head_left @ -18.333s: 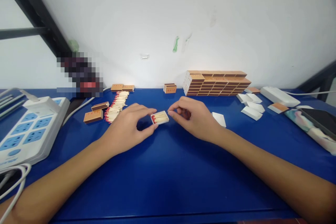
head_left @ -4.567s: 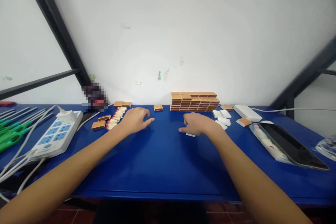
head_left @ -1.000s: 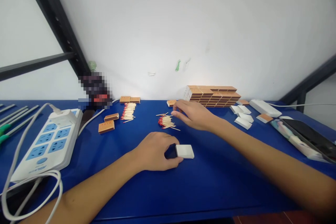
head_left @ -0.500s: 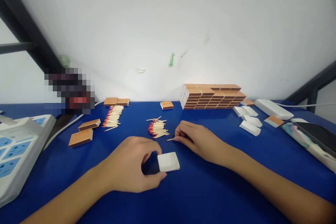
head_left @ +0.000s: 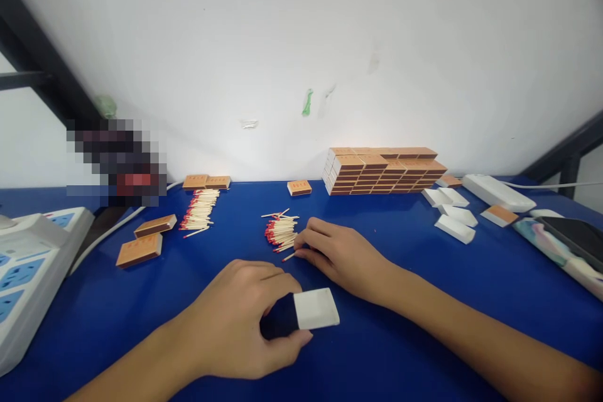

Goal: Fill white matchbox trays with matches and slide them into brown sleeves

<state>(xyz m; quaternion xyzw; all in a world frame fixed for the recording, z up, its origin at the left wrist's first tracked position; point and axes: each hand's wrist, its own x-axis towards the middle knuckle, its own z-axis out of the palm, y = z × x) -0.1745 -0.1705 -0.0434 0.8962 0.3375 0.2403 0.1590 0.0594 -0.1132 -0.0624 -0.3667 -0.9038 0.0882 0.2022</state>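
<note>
Between the thumb and fingertips of my left hand is a white matchbox tray, gripped at its left end and lower edge. Its inside looks bare. My right hand is closed, fingertips pinching a match whose red head points left. That match lies just in front of a small match pile with red heads mostly to the left. Further left, a longer row of matches is spread on the blue table.
A stack of matchboxes stands against the wall, with a single matchbox left of it. Loose white trays sit at right, near a phone. More matchboxes and a power strip are at left.
My left hand has brought the tray rightward and nearer to me. My right hand has shifted left with the match, closer to the small pile. The view has moved slightly.
</note>
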